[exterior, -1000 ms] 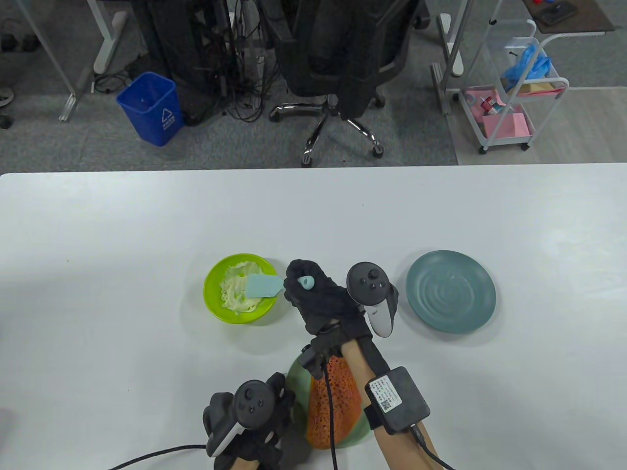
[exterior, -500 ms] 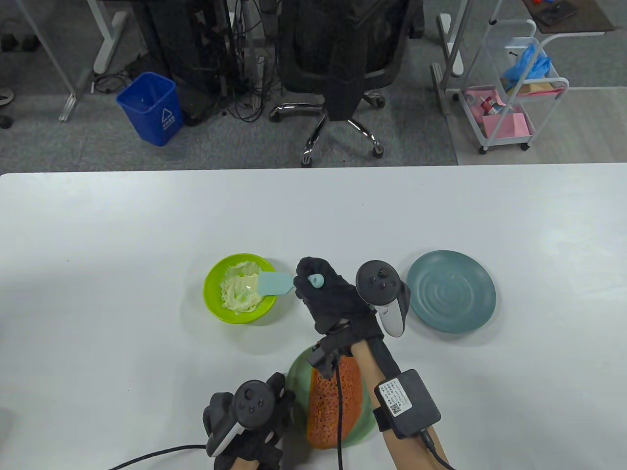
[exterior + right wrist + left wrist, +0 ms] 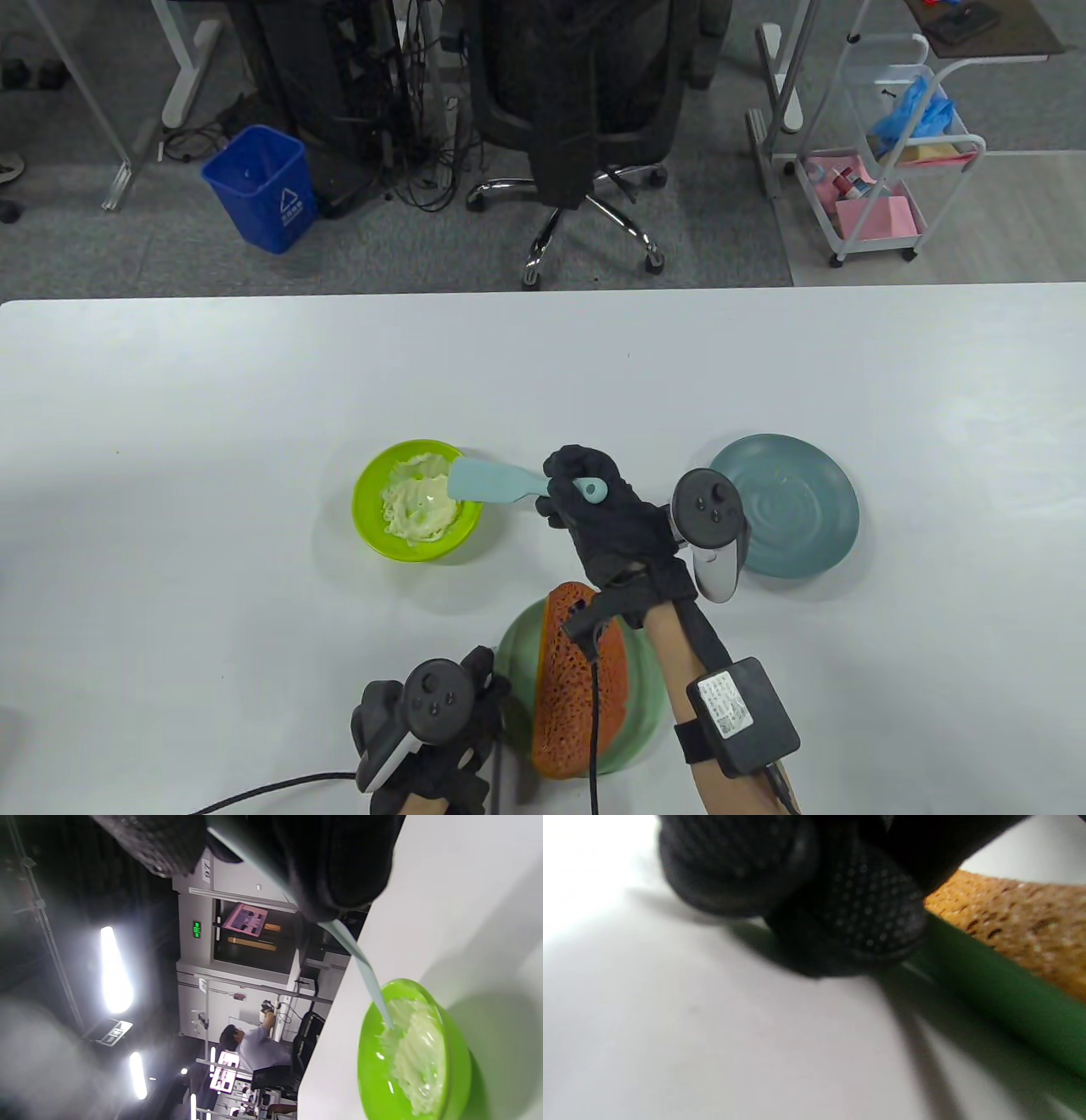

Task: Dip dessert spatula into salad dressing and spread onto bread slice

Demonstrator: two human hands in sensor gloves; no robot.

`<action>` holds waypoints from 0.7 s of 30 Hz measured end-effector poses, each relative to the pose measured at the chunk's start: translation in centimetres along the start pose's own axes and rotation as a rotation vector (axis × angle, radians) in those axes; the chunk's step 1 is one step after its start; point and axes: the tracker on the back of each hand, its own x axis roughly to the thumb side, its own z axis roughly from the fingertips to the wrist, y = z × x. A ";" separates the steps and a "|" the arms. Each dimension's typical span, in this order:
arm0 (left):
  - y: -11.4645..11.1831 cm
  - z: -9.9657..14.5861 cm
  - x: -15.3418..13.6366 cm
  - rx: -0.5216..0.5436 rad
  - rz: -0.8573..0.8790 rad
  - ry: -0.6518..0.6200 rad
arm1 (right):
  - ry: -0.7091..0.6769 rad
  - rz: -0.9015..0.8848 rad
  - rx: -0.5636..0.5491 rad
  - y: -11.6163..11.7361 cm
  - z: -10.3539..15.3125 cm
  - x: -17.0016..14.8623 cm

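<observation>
The dessert spatula point(image 3: 496, 483) was a smooth, pale teal piece with a flat, broad, rounded-corner blade and a slim handle ending in a rounded tip. The right hand point(image 3: 612, 526), in a black knit glove, gripped that handle with its fingers curled round it, the handle's end poking out above the knuckles. The blade reached out to the left of the hand and its far edge sat over the right rim of the lime-green bowl point(image 3: 371, 526), a round, glossy plastic bowl. In the right wrist view the thin blade edge point(image 3: 373, 988) slanted down to the creamy, pale, ridged salad dressing point(image 3: 418, 1065) that filled the bowl, and its tip met the dressing's surface. Near the table's front edge, a bread slice point(image 3: 564, 679), orange-brown, porous and roughly crusted, lay on a smooth, round pale green plate point(image 3: 645, 722), below the right wrist. The left hand point(image 3: 424, 730), gloved in the same dotted black fabric, rested on the white table point(image 3: 170, 509) just left of that plate; in the left wrist view its fingertips point(image 3: 848, 912) touched the plate's green rim point(image 3: 1001, 997), though how its fingers lay could not be told. A matte, round blue-grey plate point(image 3: 793, 509) with faint concentric rings lay just right of the right hand.
</observation>
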 end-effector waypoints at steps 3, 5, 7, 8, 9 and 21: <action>0.0 0.0 0.0 0.000 0.001 0.002 | -0.039 -0.032 -0.008 -1.3 1.2 0.2; 0.0 0.0 0.0 -0.001 0.003 0.003 | -0.060 -0.090 -0.004 -2.5 2.4 0.1; 0.0 0.0 0.0 -0.001 0.003 0.004 | -0.082 -0.151 -0.007 -3.6 3.7 -0.1; 0.0 0.0 0.0 -0.002 0.004 0.004 | -0.096 -0.190 -0.013 -4.2 4.5 -0.3; 0.0 0.0 -0.1 -0.002 0.005 0.005 | -0.101 -0.222 -0.017 -4.7 5.3 -0.6; 0.1 0.1 -0.3 -0.016 0.026 0.008 | -0.127 -0.421 -0.029 -8.4 12.9 -3.3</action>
